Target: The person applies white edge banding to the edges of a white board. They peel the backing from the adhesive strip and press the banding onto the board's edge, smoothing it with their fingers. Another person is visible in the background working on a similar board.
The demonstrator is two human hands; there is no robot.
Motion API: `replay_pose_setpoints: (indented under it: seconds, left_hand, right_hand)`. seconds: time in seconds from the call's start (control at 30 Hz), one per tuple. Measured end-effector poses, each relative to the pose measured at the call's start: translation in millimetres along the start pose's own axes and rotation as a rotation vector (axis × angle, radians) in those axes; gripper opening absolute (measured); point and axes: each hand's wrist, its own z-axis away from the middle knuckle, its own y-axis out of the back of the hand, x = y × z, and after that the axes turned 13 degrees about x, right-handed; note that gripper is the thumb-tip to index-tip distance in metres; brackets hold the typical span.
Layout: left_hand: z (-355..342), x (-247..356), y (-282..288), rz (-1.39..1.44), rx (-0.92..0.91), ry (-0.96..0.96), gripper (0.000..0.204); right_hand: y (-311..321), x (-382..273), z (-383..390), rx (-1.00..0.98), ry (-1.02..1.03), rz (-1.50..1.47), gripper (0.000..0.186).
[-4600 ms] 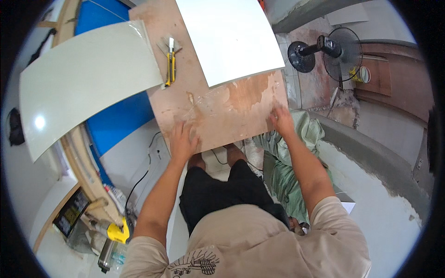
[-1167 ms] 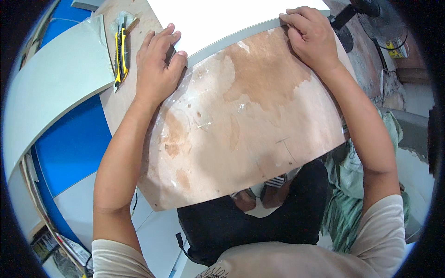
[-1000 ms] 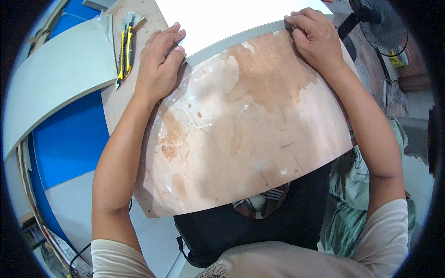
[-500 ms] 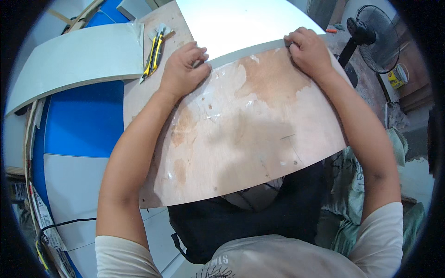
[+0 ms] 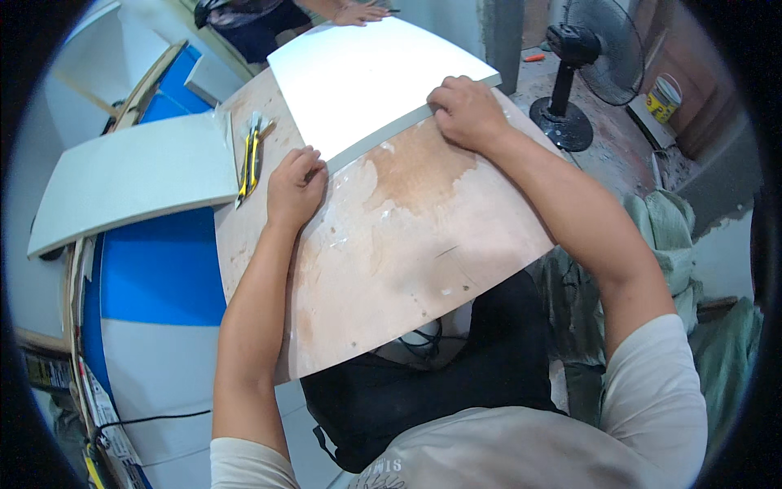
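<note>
At the far left a pale grey panel [image 5: 138, 179] is seen lying over a blue board [image 5: 155, 269]. Just right of it, a yellow utility knife [image 5: 249, 159] rests on a stained plywood sheet [image 5: 391, 253], which spreads across the middle of the view above the person's lap. The left hand [image 5: 295, 186] is laid palm down on the plywood, fingers curled at the near edge of a white board [image 5: 371, 77]; nothing is gripped. The right hand [image 5: 466, 110] is pressed on the same edge further right, fingers bent, nothing enclosed. At the right a black pedestal fan [image 5: 582, 73] stands on the floor beside a small bucket [image 5: 661, 96].
</note>
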Motion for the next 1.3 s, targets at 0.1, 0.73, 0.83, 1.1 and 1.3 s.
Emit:
replay_pose_setpoints:
  seconds: [0.1, 0.73, 0.83, 1.1, 1.3]
  left_hand:
    - [-1.2, 5.3, 0.2, -0.034, 0.001, -0.020, 0.012]
    - [-2.1, 7.3, 6.2, 0.092, -0.073, 0.079, 0.016]
    - [-5.9, 9.6, 8.2, 0.096, -0.103, 0.120, 0.016]
    - [-5.9, 3.4, 6.1, 0.117, -0.093, 0.219, 0.014]
    - [-4.2, -1.0, 9.0, 0.023, -0.041, 0.234, 0.016]
  right_hand:
    - [4.2, -2.1, -1.5, -0.036, 0.009, 0.022, 0.018]
    - [8.0, 2.0, 0.4, 0.060, -0.150, 0.002, 0.027]
    - [-4.0, 25.4, -3.9, 0.454, -0.453, 0.253, 0.032]
    - [5.1, 86.5, -7.2, -0.075, -0.943, -0.076, 0.041]
    - [1.8, 94.3, -5.9, -0.070, -0.919, -0.102, 0.042]
